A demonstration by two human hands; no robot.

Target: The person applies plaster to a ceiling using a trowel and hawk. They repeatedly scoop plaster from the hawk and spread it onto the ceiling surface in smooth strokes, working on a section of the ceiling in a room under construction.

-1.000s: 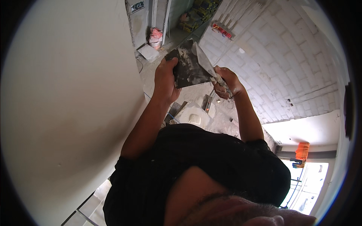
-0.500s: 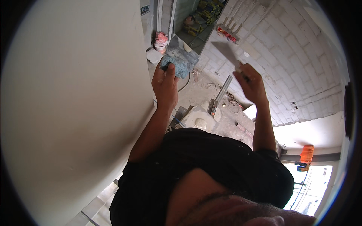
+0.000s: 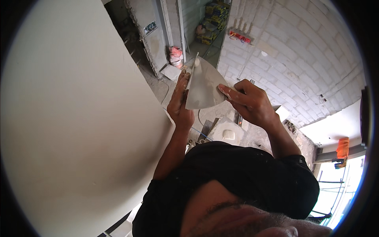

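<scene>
1. A pale grey, flat, flared metal scraper [image 3: 207, 85] lies between the two hands, its left edge toward the left hand.
2. The right hand [image 3: 254, 103] grips the scraper at its narrow right end, forefinger laid on the blade.
3. The left hand [image 3: 181, 103] holds a thin plate [image 3: 192, 79] seen nearly edge-on, fingers straight; whether plate and scraper touch, I cannot tell.
4. Below, a whitish square-cornered slab [image 3: 227, 127] lies on the dusty grey floor.
5. A smooth off-white wall [image 3: 79, 106] borders the floor's left edge.
</scene>
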